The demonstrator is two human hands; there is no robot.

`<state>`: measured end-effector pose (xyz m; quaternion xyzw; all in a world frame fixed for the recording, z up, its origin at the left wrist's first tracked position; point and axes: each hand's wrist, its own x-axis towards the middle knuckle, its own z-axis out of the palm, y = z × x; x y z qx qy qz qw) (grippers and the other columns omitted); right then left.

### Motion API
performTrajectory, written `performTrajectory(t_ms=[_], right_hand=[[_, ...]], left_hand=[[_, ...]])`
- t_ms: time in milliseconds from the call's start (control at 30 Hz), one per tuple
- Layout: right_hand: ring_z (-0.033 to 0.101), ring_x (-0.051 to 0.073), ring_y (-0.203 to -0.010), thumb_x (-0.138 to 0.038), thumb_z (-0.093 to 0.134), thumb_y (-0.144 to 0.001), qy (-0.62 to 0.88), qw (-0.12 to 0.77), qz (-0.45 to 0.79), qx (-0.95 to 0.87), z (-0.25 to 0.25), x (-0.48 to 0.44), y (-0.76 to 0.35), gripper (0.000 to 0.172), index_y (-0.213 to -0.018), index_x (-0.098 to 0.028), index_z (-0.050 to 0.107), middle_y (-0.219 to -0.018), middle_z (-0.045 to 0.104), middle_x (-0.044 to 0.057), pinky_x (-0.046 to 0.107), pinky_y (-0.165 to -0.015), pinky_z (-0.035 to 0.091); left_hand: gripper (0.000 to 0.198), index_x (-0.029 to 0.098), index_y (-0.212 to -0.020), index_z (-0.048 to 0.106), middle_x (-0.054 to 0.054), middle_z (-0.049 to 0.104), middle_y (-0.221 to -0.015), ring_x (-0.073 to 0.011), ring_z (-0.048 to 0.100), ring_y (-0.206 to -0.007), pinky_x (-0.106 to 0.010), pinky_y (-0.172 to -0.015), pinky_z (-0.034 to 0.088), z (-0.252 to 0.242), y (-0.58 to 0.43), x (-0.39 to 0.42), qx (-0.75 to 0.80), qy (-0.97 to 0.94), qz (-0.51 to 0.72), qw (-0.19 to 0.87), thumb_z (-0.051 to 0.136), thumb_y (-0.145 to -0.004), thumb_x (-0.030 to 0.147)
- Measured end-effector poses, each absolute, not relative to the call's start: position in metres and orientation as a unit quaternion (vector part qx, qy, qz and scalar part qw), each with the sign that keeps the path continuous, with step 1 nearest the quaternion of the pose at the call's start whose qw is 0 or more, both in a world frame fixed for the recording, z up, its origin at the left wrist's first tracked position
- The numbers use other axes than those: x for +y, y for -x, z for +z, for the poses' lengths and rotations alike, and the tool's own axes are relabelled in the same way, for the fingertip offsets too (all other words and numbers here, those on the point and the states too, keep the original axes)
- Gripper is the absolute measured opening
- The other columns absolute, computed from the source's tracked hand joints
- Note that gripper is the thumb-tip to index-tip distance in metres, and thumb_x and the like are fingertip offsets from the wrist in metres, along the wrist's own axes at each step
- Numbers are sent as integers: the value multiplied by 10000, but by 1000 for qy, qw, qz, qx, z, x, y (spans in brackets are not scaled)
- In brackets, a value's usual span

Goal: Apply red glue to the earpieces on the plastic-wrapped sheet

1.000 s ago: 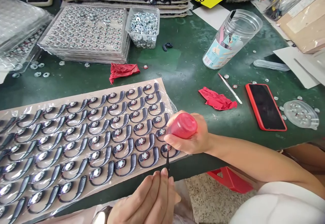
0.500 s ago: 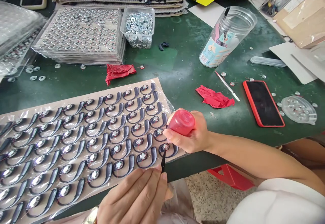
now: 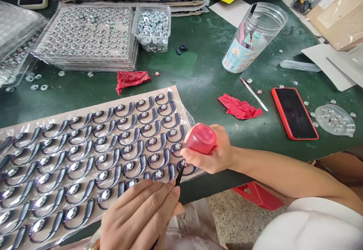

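Observation:
My left hand (image 3: 141, 212) pinches black tweezers (image 3: 179, 177) between thumb and fingers. Their tips reach the edge of a dark ear-hook earphone shell (image 3: 193, 170) with a round silver speaker in it, at the near right corner of a board. Around a soft red squeeze bottle (image 3: 201, 138) my right hand (image 3: 219, 150) is closed, the bottle's base facing up towards me. Its nozzle is hidden under the hand, above that same corner shell. Rows of similar ear-hook shells (image 3: 129, 148) with speakers and thin red wires lie on the film-covered brown cardboard (image 3: 170, 91).
Behind the board are stacked speaker trays (image 3: 85, 34), a clear tub of metal washers (image 3: 153, 27) and a red scrap (image 3: 132, 80). To the right are a tilted clear jar (image 3: 238, 55), another red scrap (image 3: 241, 108), a white stick (image 3: 253, 94) and a red-cased phone (image 3: 296, 112).
My left hand has shifted slightly left with the tweezers, whose tips have drawn back a little from the corner shell's speaker. The right hand keeps the bottle in nearly the same place.

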<state>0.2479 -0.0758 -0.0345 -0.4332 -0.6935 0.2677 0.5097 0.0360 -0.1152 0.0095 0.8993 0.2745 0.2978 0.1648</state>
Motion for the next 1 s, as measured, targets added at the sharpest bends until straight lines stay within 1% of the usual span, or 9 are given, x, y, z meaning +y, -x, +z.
performTrajectory(t_ms=[167, 333, 400, 533, 600, 667, 767, 900, 1000], right_hand=[[533, 103, -485, -335, 702, -767, 406, 525, 255, -704, -39, -76, -246, 262, -640, -195, 520, -575, 575, -9, 234, -459, 441], [549, 107, -491, -368, 738, -740, 389, 546, 239, -702, -39, -79, -244, 270, -684, -191, 542, -576, 593, -8, 235, -451, 442], [553, 108, -481, -357, 722, -757, 390, 549, 285, -682, -34, -79, -246, 251, -695, -190, 545, -556, 586, -17, 236, -450, 444], [558, 109, -467, -345, 657, -824, 405, 527, 441, -603, -21, -65, -251, 209, -723, -192, 556, -524, 578, -27, 243, -461, 459], [565, 116, -484, -367, 688, -797, 409, 521, 464, -588, -19, -54, -251, 218, -737, -193, 570, -540, 590, -23, 254, -474, 476], [567, 122, -497, -360, 727, -759, 420, 520, 453, -590, -23, -44, -250, 217, -758, -195, 585, -548, 595, -24, 263, -485, 490], [570, 127, -509, -336, 716, -770, 424, 533, 434, -589, -37, -37, -246, 187, -786, -198, 591, -552, 592, -24, 269, -494, 498], [582, 124, -506, -300, 682, -798, 407, 527, 452, -593, -46, -39, -244, 149, -839, -191, 588, -567, 607, -20, 262, -494, 492], [584, 120, -499, -292, 678, -792, 407, 514, 445, -610, -42, -41, -243, 147, -848, -187, 593, -554, 606, -23, 248, -490, 490]], left_hand=[[176, 95, -841, 658, -20, 716, -791, -99, 657, -726, -242, -771, 547, 13, -40, -99, 292, -871, 331, 216, 555, -769, -29], [159, 113, -836, 656, -10, 698, -777, -94, 645, -729, -238, -791, 534, 9, -39, -95, 327, -856, 336, 216, 557, -800, -7], [165, 123, -860, 659, -4, 701, -798, -92, 647, -741, -242, -803, 532, 8, -37, -95, 332, -856, 336, 210, 554, -817, 2], [161, 106, -875, 664, -7, 711, -818, -92, 650, -773, -253, -809, 535, 11, -33, -96, 295, -871, 338, 200, 550, -827, 3], [160, 86, -905, 667, -36, 725, -869, -110, 663, -839, -271, -828, 530, 12, -32, -99, 271, -888, 323, 186, 534, -849, 18], [168, 78, -940, 672, -71, 730, -949, -142, 671, -923, -301, -857, 518, 10, -31, -103, 265, -902, 308, 148, 516, -885, 51], [195, 86, -966, 676, -93, 723, -1015, -177, 667, -999, -346, -897, 496, 4, -31, -106, 281, -904, 314, 79, 485, -934, 103], [171, 84, -971, 674, -69, 733, -982, -166, 681, -957, -334, -887, 489, -3, -36, -103, 279, -913, 291, 51, 509, -929, 93], [196, 89, -964, 675, -48, 738, -944, -151, 687, -918, -320, -875, 491, -8, -41, -102, 279, -915, 290, 30, 480, -943, 93]])
